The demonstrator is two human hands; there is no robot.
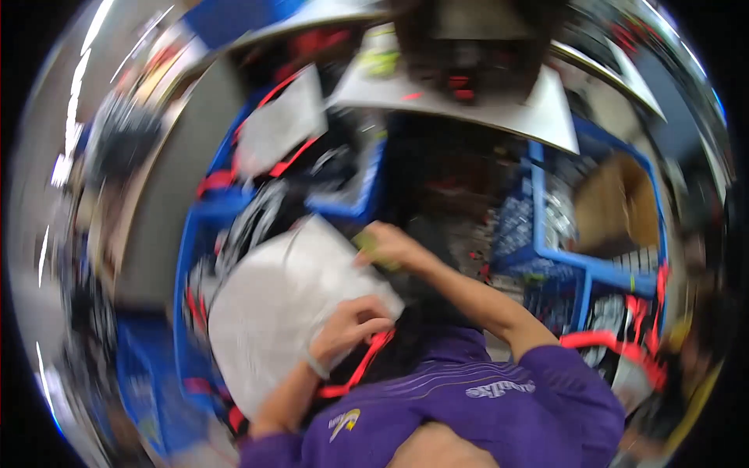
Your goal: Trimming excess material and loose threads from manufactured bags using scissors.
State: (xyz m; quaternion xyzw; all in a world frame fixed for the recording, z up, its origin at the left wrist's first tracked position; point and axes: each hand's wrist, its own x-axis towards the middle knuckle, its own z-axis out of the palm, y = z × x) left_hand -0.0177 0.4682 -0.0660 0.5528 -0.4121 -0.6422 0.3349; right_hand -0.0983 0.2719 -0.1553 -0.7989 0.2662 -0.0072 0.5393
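Note:
A large white sheet-like panel (265, 312) with a rounded outer edge lies across my lap and the bin at the left. My left hand (351, 331) rests over its near part, fingers curled in a pinch at the end of a red strip (359, 370). That strip runs down along dark material by my purple shirt. At the panel's far right corner, my right hand (394, 246) is closed round a small yellow-green object (365, 241). Motion blur hides what kind of object it is.
Blue bins (183, 288) with black, white and red-trimmed pieces stand at the left. On the right, blue crates (597, 273) hold a cardboard box (620, 203) and wrapped items. A white table (468, 117) with a dark machine (476, 47) is ahead.

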